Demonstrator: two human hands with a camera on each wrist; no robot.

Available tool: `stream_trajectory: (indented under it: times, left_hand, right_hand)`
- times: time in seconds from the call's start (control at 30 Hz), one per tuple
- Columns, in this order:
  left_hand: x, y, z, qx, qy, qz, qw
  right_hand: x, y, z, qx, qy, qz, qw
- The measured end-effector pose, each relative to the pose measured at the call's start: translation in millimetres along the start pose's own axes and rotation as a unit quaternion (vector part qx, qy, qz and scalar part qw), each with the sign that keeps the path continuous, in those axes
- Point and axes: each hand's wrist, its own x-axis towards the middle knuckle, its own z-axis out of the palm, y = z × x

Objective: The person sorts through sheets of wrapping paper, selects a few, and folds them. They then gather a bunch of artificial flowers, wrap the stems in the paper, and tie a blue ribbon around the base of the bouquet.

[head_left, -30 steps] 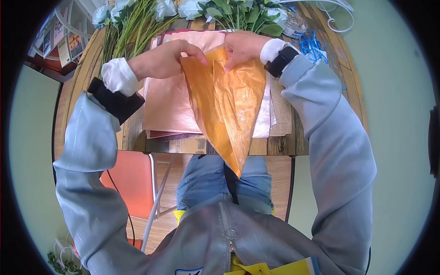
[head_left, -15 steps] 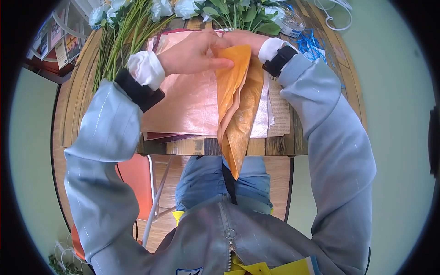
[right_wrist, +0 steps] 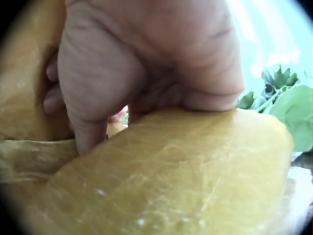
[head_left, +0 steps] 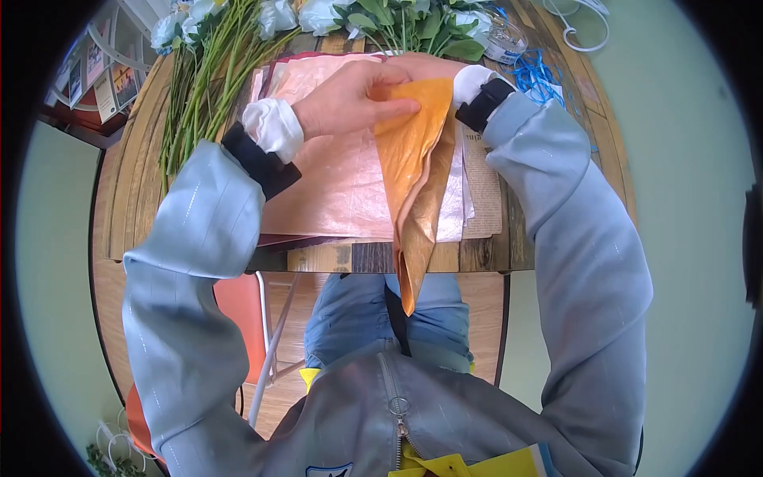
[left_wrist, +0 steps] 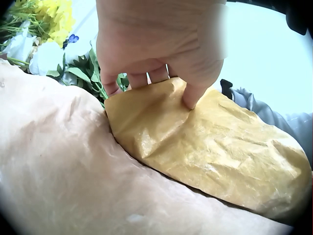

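Note:
Folded orange paper (head_left: 415,151) hangs in a narrow cone over the table's front edge, its point down. The left hand (head_left: 350,99) pinches its upper left edge, thumb on the near face. In the left wrist view, that hand (left_wrist: 164,44) has its thumb on the near side of the paper (left_wrist: 195,137) and its fingers behind. The right hand (right_wrist: 151,58) grips the paper (right_wrist: 161,176) at the top edge in the right wrist view; in the head view it (head_left: 429,67) is partly hidden behind the paper.
A stack of pink sheets (head_left: 326,187) lies under the hands, with printed paper (head_left: 482,191) at its right. Long green stems (head_left: 208,87) lie at the left, and white-blue flowers (head_left: 322,14) along the back. Blue ribbon (head_left: 534,79) sits at the right, near a clear roll (head_left: 505,41).
The left hand has moved right and folded the left side of the orange paper across toward the right hand. The wide cone is now narrower. The right hand has stayed nearly in place.

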Motion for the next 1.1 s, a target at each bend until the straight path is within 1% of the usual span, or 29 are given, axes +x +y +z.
stream_trajectory:
  times: [0.03, 0.07, 0.1, 0.17, 0.23, 0.27, 0.3, 0.37, 0.5, 0.57, 0.6, 0.67, 0.7, 0.77, 0.83, 0.87, 0.9, 0.93, 0.97, 1.03, 1.1]
  left_hand:
    - [0, -2, 1, -0.02, -0.003, 0.017, 1.0]
    - [0, -4, 1, -0.02, -0.002, 0.016, 1.0]
    - [1, -4, 2, -0.012, -0.006, 0.02, 1.0]
    - [2, -4, 4, -0.004, -0.009, 0.023, 1.0]
    - [1, -4, 6, 0.009, 0.021, 0.017, 1.0]
    - [0, -4, 6, 0.01, 0.021, 0.018, 1.0]
    - [-1, -3, 7, 0.019, 0.024, 0.012, 0.999]
    - [-1, -3, 7, 0.029, 0.026, 0.005, 0.999]
    - [0, -2, 8, 0.038, 0.026, -0.005, 0.999]
    - [1, -2, 10, 0.049, 0.028, -0.008, 0.998]
    - [1, -3, 13, 0.046, 0.035, -0.01, 0.998]
    - [3, -5, 16, 0.043, 0.042, -0.011, 0.998]
    - [4, -6, 17, 0.057, 0.056, -0.001, 0.997]
    - [5, -7, 19, 0.07, 0.07, 0.01, 0.995]
    - [6, -4, 20, 0.114, 0.079, 0.011, 0.99]
    - [7, -3, 21, 0.114, 0.078, 0.011, 0.99]
    - [6, 1, 21, 0.161, 0.08, 0.008, 0.984]
    - [6, 6, 22, 0.208, 0.081, 0.006, 0.975]
    - [6, 9, 24, 0.209, 0.081, 0.006, 0.975]
    - [7, 12, 27, 0.262, 0.105, 0.008, 0.959]
    - [7, 12, 29, 0.286, 0.112, 0.021, 0.951]
  right_hand:
    - [-2, 3, 1, -0.037, 0.033, -0.03, 0.998]
    - [-2, 5, 2, -0.073, 0.065, -0.061, 0.993]
    - [-1, 5, 1, -0.073, 0.065, -0.062, 0.993]
    - [2, 6, 0, -0.014, 0.026, -0.024, 0.999]
    - [3, 8, 0, -0.019, 0.021, -0.031, 0.999]
    - [3, 10, 0, -0.026, 0.017, -0.039, 0.999]
    - [3, 12, 1, -0.026, 0.017, -0.038, 0.999]
    - [4, 15, 4, -0.028, 0.036, -0.065, 0.997]
    - [4, 19, 3, -0.045, 0.031, -0.049, 0.997]
    - [3, 22, 5, -0.048, 0.064, -0.088, 0.993]
    - [3, 18, 2, -0.049, 0.064, -0.088, 0.993]
    - [2, 10, -4, 0.066, -0.005, -0.005, 0.998]
    - [2, 10, -6, 0.065, -0.004, -0.005, 0.998]
    - [4, 10, -9, 0.045, -0.044, -0.034, 0.997]
    - [5, 10, -14, 0.05, -0.054, -0.03, 0.997]
    - [5, 10, -15, 0.055, -0.063, -0.027, 0.996]
    - [6, 10, -15, 0.055, -0.063, -0.026, 0.996]
    - [6, 11, -14, 0.082, -0.063, 0.001, 0.995]
    - [7, 11, -14, 0.108, -0.063, 0.029, 0.992]
    - [4, 3, -16, 0.093, -0.064, 0.045, 0.993]
    - [-1, -10, -20, 0.079, -0.065, 0.061, 0.993]
